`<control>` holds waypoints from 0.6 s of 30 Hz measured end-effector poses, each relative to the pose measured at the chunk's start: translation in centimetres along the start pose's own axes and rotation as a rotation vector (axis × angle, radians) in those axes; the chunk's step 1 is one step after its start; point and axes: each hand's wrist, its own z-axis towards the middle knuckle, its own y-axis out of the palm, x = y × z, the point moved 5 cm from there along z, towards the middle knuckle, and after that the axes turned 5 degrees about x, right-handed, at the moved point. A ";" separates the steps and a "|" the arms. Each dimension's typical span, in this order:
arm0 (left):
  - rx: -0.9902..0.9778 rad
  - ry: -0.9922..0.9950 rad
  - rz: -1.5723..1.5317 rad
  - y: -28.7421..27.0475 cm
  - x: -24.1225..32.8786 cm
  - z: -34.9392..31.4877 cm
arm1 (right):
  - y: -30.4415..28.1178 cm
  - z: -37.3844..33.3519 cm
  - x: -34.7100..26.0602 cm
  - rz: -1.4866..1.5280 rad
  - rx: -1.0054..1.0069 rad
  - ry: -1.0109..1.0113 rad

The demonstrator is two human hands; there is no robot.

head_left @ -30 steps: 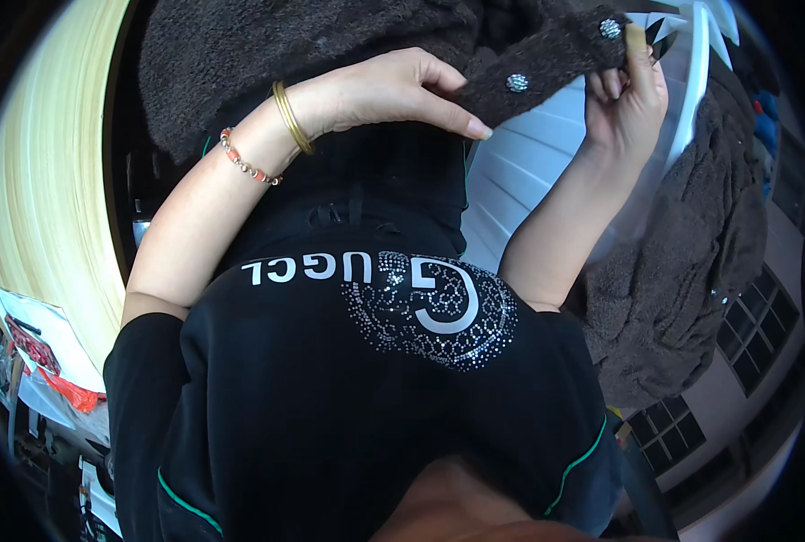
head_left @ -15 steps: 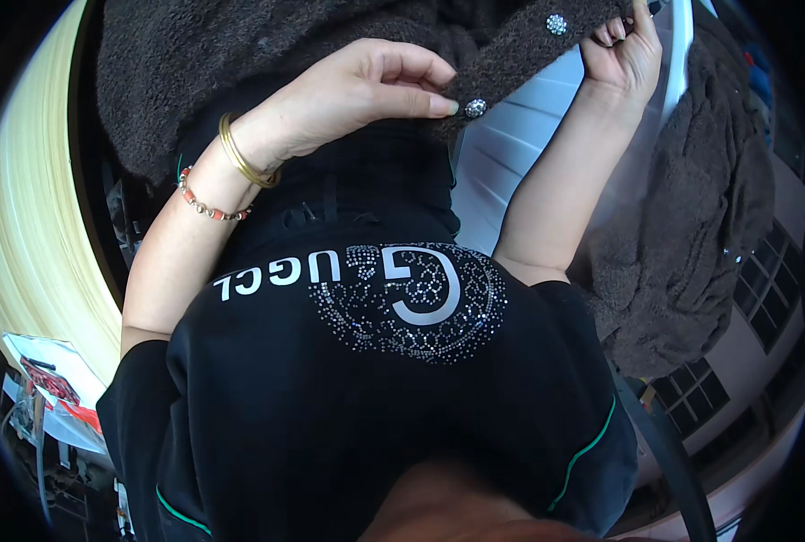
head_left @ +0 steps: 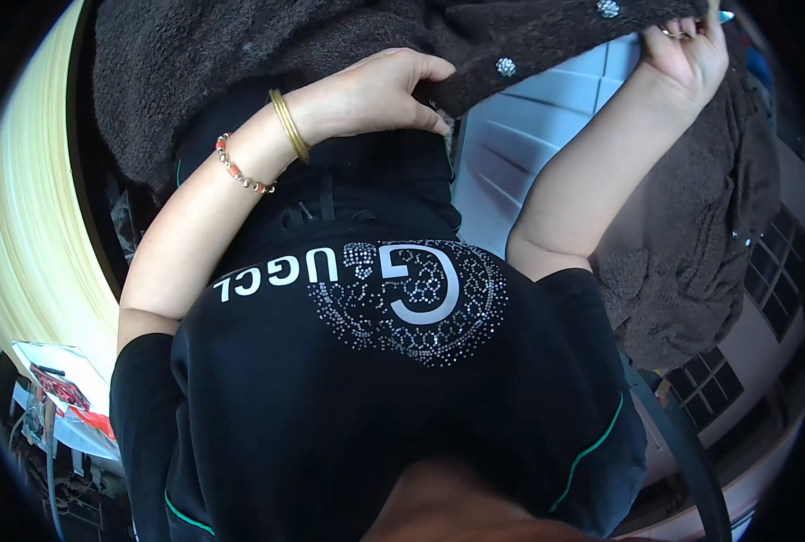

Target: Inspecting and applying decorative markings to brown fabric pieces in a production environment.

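A dark brown fuzzy knit garment [head_left: 267, 63] spreads across the top of the view, over my lap. Its front band [head_left: 556, 41] runs up to the right, with two sparkly round buttons [head_left: 506, 68] on it. My left hand [head_left: 366, 90] rests at the band's lower end, thumb and forefinger spread apart around the edge; any other fingers are hidden. At the upper right my right hand [head_left: 687, 59] is closed on the far part of the band, pulling it taut, partly cut off by the frame's edge. A ring shows on that hand.
More brown knit garments [head_left: 683, 253] hang in a heap at the right, beside a white ribbed plastic surface [head_left: 520, 135]. A pale wooden table [head_left: 32, 199] curves along the left. Papers and a red item [head_left: 64, 388] lie at the lower left; a dark bar [head_left: 673, 452] stands lower right.
My right hand has moved up and to the right, drawing the band with it. The buttons shifted right, and my left thumb and forefinger have spread away from the nearer button.
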 end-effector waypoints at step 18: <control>0.050 0.048 -0.601 -1.5 6.3 -3.8 | -2.6 5.0 -1.4 -0.017 0.032 -0.070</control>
